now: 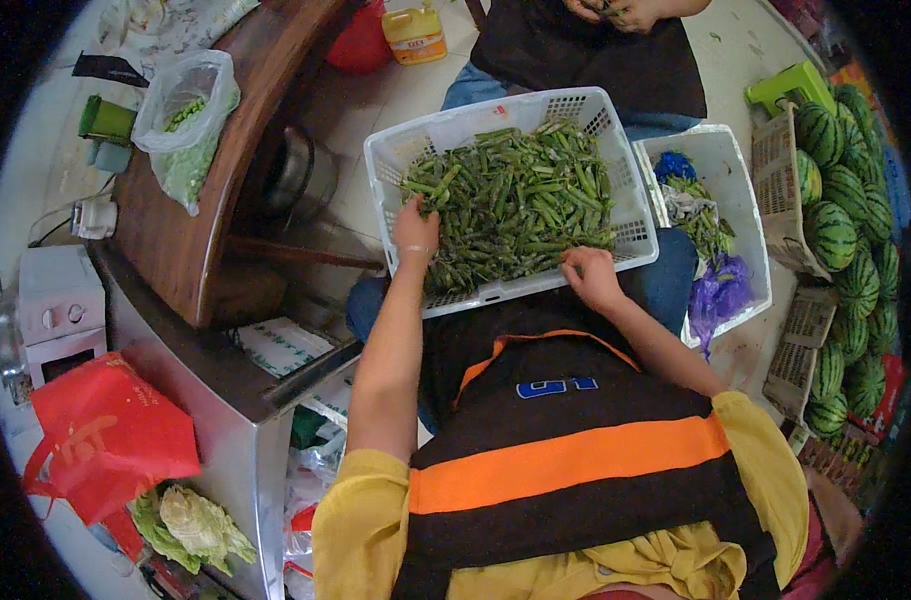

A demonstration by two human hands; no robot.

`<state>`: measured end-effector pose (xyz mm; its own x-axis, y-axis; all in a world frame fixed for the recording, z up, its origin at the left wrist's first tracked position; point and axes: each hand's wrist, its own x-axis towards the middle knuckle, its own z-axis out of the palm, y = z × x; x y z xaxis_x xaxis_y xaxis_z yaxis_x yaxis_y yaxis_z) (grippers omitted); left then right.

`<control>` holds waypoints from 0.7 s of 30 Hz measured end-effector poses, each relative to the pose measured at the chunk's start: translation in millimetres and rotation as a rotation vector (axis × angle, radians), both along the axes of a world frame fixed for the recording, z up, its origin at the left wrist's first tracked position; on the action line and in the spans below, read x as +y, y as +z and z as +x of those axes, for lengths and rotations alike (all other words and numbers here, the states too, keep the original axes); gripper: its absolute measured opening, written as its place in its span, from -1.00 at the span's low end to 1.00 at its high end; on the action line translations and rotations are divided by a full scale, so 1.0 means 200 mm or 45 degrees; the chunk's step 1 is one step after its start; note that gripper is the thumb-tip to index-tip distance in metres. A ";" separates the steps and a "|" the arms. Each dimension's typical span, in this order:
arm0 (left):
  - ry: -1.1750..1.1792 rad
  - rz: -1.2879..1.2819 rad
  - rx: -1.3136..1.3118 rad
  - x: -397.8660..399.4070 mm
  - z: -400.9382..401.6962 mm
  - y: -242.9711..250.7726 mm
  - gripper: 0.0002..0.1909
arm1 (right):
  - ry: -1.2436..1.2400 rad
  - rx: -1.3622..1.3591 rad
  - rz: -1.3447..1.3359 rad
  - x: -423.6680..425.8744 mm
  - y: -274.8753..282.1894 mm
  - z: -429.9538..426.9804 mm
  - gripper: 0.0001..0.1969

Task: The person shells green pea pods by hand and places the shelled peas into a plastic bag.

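A white plastic crate [493, 294], its sides perforated, rests across my lap and holds a heap of green pea pods [512, 195]. My left hand [416, 229] is at the heap's left edge, its fingertips among the pods; whether it grips one is hidden. Over the near right part of the crate, my right hand [589, 274] has its fingers bent against the pods near the rim; what lies between them cannot be made out. On the wooden table to the left, a clear plastic bag [189, 142] contains shelled green peas [185, 114].
A white foam box [759, 262] with pods and a purple bag [718, 296] stands right of the crate. Beyond it are watermelons [830, 234] with plastic baskets. Another person's hands [620, 11] are at the top. The wooden table [163, 247] curves along the left.
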<state>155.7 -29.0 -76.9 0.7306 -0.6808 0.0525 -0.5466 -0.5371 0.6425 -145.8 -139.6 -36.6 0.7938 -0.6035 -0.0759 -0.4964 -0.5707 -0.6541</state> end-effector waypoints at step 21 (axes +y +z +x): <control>0.231 -0.533 0.715 0.33 -0.45 0.18 -0.85 | 0.693 0.622 -0.713 -0.13 -0.05 0.86 -0.50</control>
<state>65.8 37.8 -41.9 0.8236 -0.5512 -0.1341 0.0006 -0.2356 0.9719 26.9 -165.2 -47.2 0.9357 -0.2056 -0.2866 -0.2148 -0.9767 -0.0006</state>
